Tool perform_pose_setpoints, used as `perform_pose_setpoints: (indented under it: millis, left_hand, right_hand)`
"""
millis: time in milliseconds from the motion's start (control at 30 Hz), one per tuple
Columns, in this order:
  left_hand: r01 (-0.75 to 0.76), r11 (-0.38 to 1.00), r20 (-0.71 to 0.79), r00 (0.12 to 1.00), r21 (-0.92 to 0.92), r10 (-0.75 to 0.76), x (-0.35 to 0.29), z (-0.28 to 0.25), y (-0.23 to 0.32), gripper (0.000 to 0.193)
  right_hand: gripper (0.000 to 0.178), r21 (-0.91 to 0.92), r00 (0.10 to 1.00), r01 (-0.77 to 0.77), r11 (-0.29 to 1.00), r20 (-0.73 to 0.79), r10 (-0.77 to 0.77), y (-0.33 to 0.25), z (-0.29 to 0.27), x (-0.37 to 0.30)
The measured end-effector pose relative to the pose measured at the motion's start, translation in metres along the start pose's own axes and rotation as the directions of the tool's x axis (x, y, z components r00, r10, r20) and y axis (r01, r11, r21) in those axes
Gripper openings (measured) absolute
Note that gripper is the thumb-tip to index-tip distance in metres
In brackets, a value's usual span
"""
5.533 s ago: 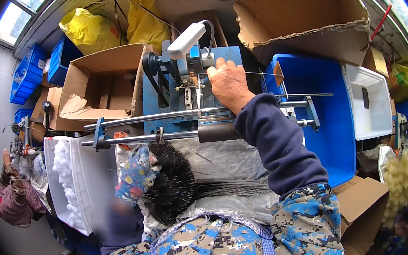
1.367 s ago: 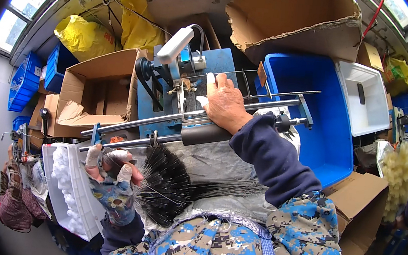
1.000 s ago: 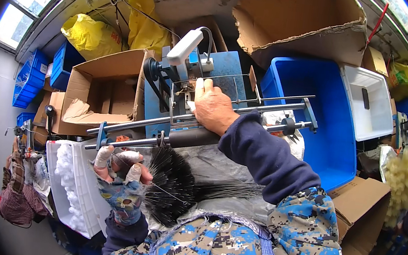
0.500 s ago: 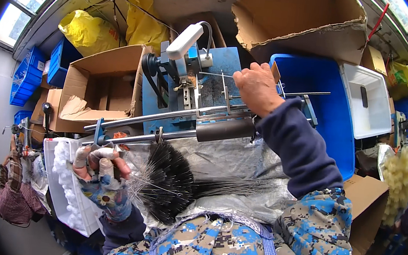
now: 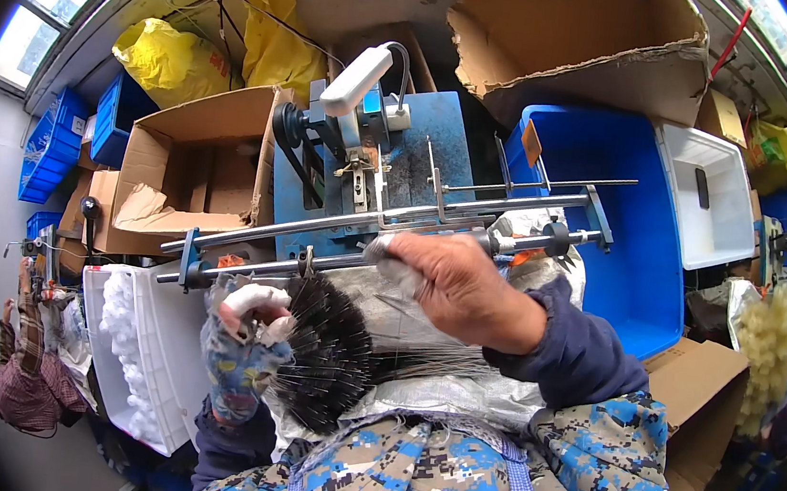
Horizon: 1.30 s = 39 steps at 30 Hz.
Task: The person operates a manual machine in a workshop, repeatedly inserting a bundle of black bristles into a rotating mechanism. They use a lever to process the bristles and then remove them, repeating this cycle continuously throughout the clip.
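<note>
My right hand (image 5: 471, 287) is curled over the bar at the front of the bench machine (image 5: 422, 153), where the dark padded handle sits; the hand hides most of that handle. My left hand (image 5: 249, 341), in a patterned fingerless sleeve with white tape on the fingers, is closed beside the bundle of black-bristled wire brushes (image 5: 324, 358). Whatever its fingers hold is too small to make out. The brushes lie across my lap on a silvery sheet (image 5: 406, 395), their thin wire stems (image 5: 439, 358) pointing right.
Two steel rails (image 5: 338, 223) cross in front of me. A blue bin (image 5: 599, 296) stands right, with a white tub (image 5: 710, 202) beyond. A white box (image 5: 158, 345) of fluffy white pieces and a cardboard box (image 5: 149, 153) are left. Other people work at both sides.
My right hand has dropped from the thin rod by the machine to the handle on the bar. My left hand has moved slightly right and curled up against the brush bundle.
</note>
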<state>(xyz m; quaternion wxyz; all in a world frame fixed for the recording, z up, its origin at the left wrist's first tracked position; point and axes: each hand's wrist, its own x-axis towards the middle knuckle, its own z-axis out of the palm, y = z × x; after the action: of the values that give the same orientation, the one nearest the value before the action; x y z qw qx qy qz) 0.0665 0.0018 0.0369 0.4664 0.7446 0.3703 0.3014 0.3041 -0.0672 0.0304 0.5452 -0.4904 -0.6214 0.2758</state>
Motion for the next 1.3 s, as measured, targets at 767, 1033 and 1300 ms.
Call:
perform_pose_setpoints:
  millis: [767, 1033, 1300]
  left_hand:
    - [-0.26, 0.803, 0.267, 0.955, 0.537, 0.131, -0.006, -0.007, -0.052, 0.04]
    - [-0.383, 0.687, 0.319, 0.92, 0.618, 0.227, 0.004, 0.002, -0.02, 0.024]
    - [-0.337, 0.705, 0.387, 0.917, 0.624, 0.097, -0.001, 0.002, -0.032, 0.027]
  right_hand:
    - [0.011, -0.929, 0.979, -0.069, 0.365, 0.006, 0.203, 0.114, -0.011, 0.069]
    - [0.011, -0.917, 0.99, -0.055, 0.395, 0.001, 0.14, 0.114, -0.011, 0.065]
    - [0.017, -0.863, 0.96, -0.166, 0.477, -0.031, 0.279, 0.123, -0.013, 0.071]
